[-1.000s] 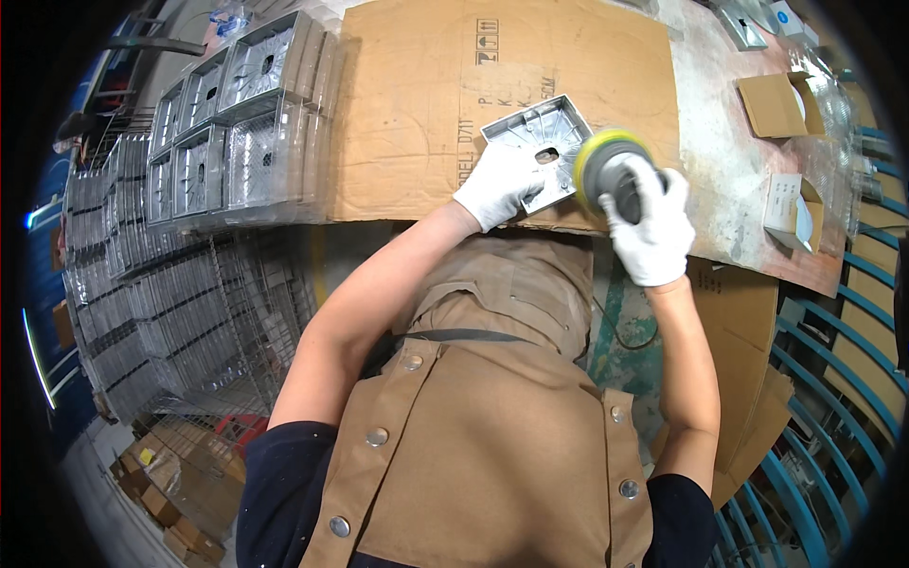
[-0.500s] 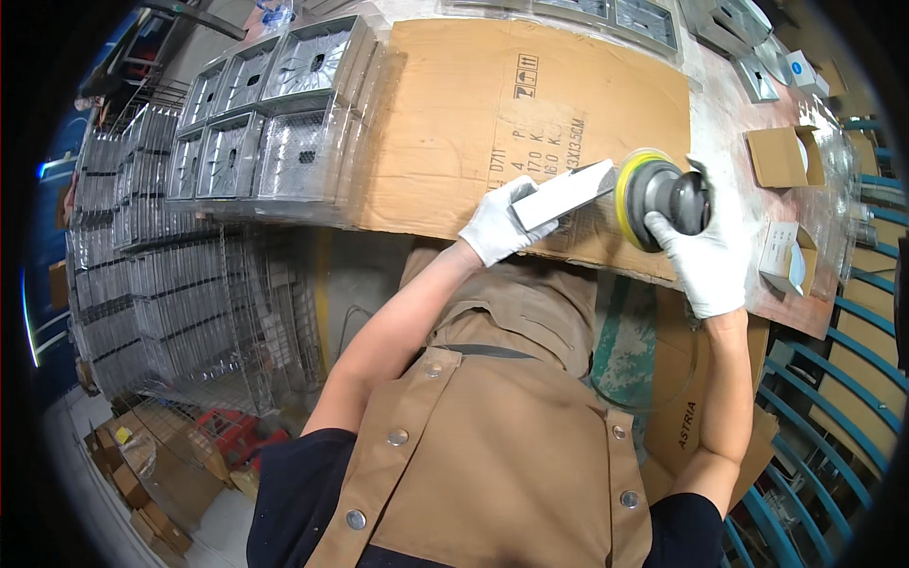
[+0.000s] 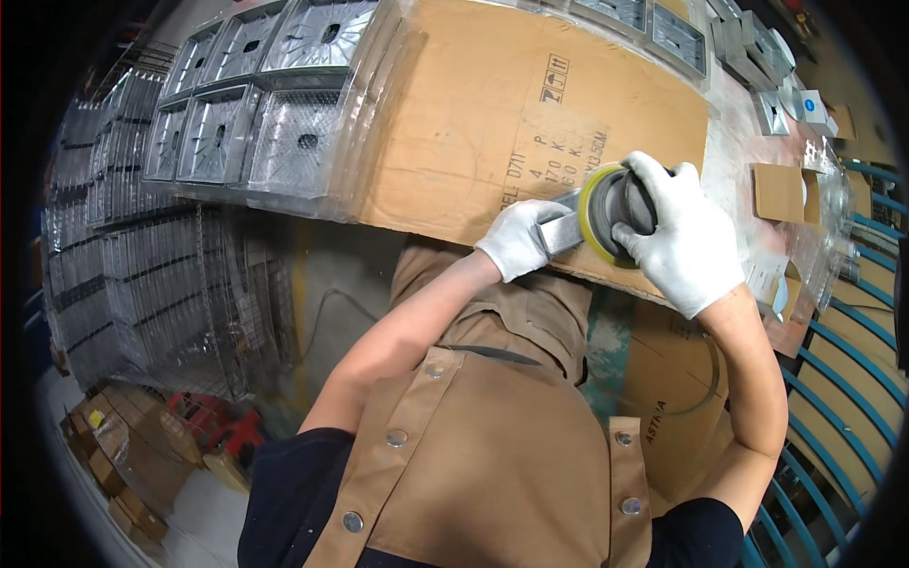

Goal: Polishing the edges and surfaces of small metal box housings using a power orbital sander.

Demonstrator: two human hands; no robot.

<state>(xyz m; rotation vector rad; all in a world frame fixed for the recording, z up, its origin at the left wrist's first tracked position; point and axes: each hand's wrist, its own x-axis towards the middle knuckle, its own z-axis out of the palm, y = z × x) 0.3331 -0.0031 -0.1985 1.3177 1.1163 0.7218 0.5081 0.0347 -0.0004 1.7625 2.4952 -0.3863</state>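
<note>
My left hand (image 3: 517,240), in a white glove, is closed round one end of a flat silver metal piece (image 3: 562,233), held tilted above the cardboard-covered bench. In my right hand (image 3: 689,235), also gloved, is a round dark sander (image 3: 636,210) with a yellow-edged disc (image 3: 595,216). The disc stands on edge against the metal piece or very close to it and hides its far end. Fingers of the right hand wrap over the top of the sander's body. Below both hands lies a flattened cardboard sheet (image 3: 454,133) with dark print.
Clear plastic trays of square metal housings (image 3: 220,133) are stacked at the left of the bench. More stacked trays (image 3: 161,293) stand lower left. Small open cartons (image 3: 778,192) sit at the right, beside a blue-barred rack (image 3: 852,388). Metal parts (image 3: 680,43) lie at the far edge.
The sander has moved left onto or close against the metal piece, which has turned so its broad pale face no longer shows. The whole view has shifted slightly.
</note>
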